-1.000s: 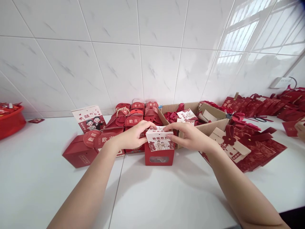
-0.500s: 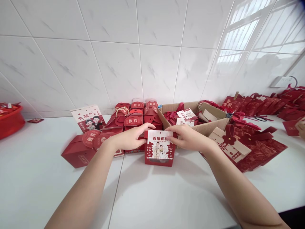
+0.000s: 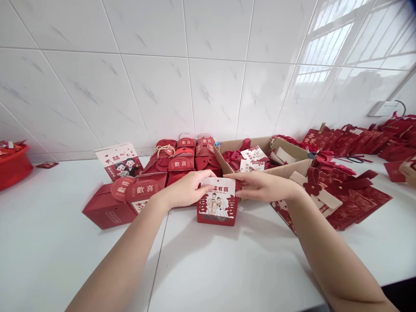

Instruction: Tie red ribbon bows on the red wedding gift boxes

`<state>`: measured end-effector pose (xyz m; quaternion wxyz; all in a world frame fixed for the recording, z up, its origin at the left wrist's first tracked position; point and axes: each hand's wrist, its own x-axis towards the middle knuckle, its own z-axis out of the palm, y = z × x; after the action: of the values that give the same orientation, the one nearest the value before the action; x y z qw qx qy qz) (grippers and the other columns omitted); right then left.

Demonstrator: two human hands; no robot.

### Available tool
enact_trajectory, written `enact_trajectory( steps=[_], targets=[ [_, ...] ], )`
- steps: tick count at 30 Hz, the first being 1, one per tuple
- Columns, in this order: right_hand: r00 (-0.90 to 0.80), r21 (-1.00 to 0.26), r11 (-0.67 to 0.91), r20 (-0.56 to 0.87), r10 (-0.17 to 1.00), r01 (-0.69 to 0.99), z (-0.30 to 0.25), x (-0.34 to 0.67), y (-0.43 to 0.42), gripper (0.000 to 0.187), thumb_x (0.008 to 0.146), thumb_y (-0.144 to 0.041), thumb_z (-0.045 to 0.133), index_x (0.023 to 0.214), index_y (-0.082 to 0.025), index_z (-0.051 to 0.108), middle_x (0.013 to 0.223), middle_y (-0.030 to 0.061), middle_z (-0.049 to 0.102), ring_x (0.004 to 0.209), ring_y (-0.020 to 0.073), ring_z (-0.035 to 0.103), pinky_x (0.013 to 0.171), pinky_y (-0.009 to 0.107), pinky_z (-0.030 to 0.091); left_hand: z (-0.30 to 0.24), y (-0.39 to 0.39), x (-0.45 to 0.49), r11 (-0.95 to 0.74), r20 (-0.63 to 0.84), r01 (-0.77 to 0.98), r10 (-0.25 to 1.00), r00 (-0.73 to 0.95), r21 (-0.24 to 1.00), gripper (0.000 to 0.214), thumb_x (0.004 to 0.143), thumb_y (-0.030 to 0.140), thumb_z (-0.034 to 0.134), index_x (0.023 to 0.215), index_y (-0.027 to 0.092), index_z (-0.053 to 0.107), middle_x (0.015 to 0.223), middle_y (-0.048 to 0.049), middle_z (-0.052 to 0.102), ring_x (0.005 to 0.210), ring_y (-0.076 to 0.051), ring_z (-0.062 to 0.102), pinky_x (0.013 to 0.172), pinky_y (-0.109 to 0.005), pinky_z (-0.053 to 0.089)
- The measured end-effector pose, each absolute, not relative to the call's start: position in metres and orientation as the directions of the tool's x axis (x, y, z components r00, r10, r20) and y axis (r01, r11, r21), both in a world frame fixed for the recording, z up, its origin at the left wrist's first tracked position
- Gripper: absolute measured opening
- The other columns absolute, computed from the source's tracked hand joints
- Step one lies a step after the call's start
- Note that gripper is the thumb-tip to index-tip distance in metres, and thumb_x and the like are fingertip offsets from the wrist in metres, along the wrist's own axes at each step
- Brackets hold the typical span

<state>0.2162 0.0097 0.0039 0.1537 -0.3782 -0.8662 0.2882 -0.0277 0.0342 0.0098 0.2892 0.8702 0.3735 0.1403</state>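
A small red wedding favour box stands upright on the white table, its front covered by a white card printed with a couple and red characters. My left hand is closed on the upper left of the box, thumb across the card's front and fingers behind the top edge. From the other side my right hand grips the upper right corner, its fingers along the top and right edge. The back of the box is hidden.
Behind stand several red boxes. An open cardboard carton holds cards and ribbons. Red gift bags lie to the right; a larger box and a red basin are left. Another person's hand shows at the right edge.
My left thumb has moved up and inward over the card's lettering. My right hand has shifted, its fingers now lower along the box's right edge. The box stays in place.
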Motion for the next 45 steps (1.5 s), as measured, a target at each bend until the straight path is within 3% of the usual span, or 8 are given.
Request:
enact_trajectory(
  steps=[3, 8, 18, 24, 28, 32, 39, 45],
  targets=[
    [-0.661, -0.668, 0.5, 0.017, 0.75, 0.551, 0.004, 0.224, 0.012, 0.059, 0.084, -0.028, 0.056, 0.14, -0.024, 0.037, 0.132, 0.0048, 0.055, 0.115, 0.0208, 0.055, 0.092, 0.032, 0.047, 0.011, 0.034, -0.028, -0.554, 0.031, 0.572, 0.734, 0.678, 0.605, 0.021, 0.09, 0.036, 0.044, 0.102, 0.024, 0.056, 0.099, 0.0, 0.065, 0.08, -0.016, 0.06, 0.071, -0.026, 0.044],
    [-0.595, -0.673, 0.455, 0.026, 0.803, 0.583, 0.004, 0.217, 0.013, 0.029, 0.087, -0.025, 0.049, 0.115, -0.023, 0.056, 0.108, 0.0042, 0.067, 0.097, 0.0194, 0.063, 0.081, 0.032, 0.051, 0.01, 0.034, -0.028, -0.559, 0.036, 0.571, 0.733, 0.679, 0.602, 0.022, 0.09, 0.038, 0.044, 0.103, 0.024, 0.055, 0.098, -0.0002, 0.065, 0.079, -0.016, 0.06, 0.071, -0.026, 0.044],
    [-0.568, -0.577, 0.493, 0.06, 0.821, 0.651, 0.004, 0.211, 0.012, 0.025, 0.084, -0.018, 0.047, 0.103, -0.021, 0.062, 0.09, 0.0017, 0.071, 0.078, 0.017, 0.064, 0.068, 0.028, 0.048, 0.008, 0.034, -0.027, -0.542, 0.031, 0.569, 0.74, 0.672, 0.618, 0.02, 0.088, 0.035, 0.046, 0.101, 0.023, 0.055, 0.093, -0.0011, 0.066, 0.074, -0.016, 0.061, 0.063, -0.024, 0.045],
    [-0.628, -0.569, 0.538, 0.047, 0.776, 0.622, 0.009, 0.211, 0.007, 0.034, 0.082, -0.026, 0.057, 0.115, -0.022, 0.059, 0.105, 0.004, 0.068, 0.087, 0.0194, 0.062, 0.073, 0.03, 0.047, 0.008, 0.033, -0.026, -0.545, 0.043, 0.595, 0.758, 0.651, 0.591, 0.02, 0.088, 0.036, 0.046, 0.1, 0.023, 0.055, 0.088, -0.0013, 0.064, 0.069, -0.016, 0.057, 0.059, -0.025, 0.042],
    [-0.541, -0.543, 0.542, 0.18, 0.821, 0.642, 0.004, 0.198, 0.006, 0.035, 0.089, -0.043, 0.049, 0.115, -0.022, 0.059, 0.095, 0.0045, 0.067, 0.078, 0.0178, 0.06, 0.066, 0.029, 0.044, 0.007, 0.034, -0.026, -0.577, 0.07, 0.595, 0.748, 0.66, 0.56, 0.019, 0.088, 0.035, 0.045, 0.095, 0.022, 0.056, 0.083, -0.0014, 0.062, 0.068, -0.016, 0.055, 0.059, -0.026, 0.04],
    [-0.517, -0.504, 0.521, 0.161, 0.84, 0.689, -0.004, 0.185, 0.006, 0.027, 0.094, -0.037, 0.039, 0.109, -0.022, 0.056, 0.077, 0.0013, 0.063, 0.066, 0.015, 0.055, 0.061, 0.028, 0.039, 0.007, 0.034, -0.026, -0.579, 0.067, 0.603, 0.749, 0.659, 0.549, 0.018, 0.088, 0.035, 0.045, 0.093, 0.021, 0.056, 0.074, 0.0003, 0.056, 0.061, -0.014, 0.049, 0.054, -0.025, 0.036],
    [-0.511, -0.44, 0.508, 0.121, 0.851, 0.741, -0.009, 0.185, 0.009, 0.017, 0.095, -0.031, 0.032, 0.088, -0.021, 0.042, 0.073, -0.0002, 0.053, 0.061, 0.0139, 0.047, 0.055, 0.026, 0.031, 0.005, 0.035, -0.026, -0.58, 0.078, 0.6, 0.752, 0.655, 0.551, 0.021, 0.088, 0.033, 0.044, 0.103, 0.022, 0.054, 0.08, -0.0003, 0.059, 0.063, -0.014, 0.052, 0.058, -0.026, 0.039],
    [-0.53, -0.449, 0.524, 0.125, 0.839, 0.724, -0.013, 0.186, 0.012, 0.016, 0.094, -0.032, 0.031, 0.084, -0.021, 0.037, 0.072, -0.0002, 0.048, 0.061, 0.0138, 0.043, 0.055, 0.027, 0.029, 0.004, 0.036, -0.025, -0.603, 0.101, 0.569, 0.731, 0.675, 0.559, 0.021, 0.088, 0.033, 0.045, 0.102, 0.022, 0.054, 0.085, -0.0012, 0.061, 0.069, -0.016, 0.055, 0.061, -0.027, 0.04]
  ],
)
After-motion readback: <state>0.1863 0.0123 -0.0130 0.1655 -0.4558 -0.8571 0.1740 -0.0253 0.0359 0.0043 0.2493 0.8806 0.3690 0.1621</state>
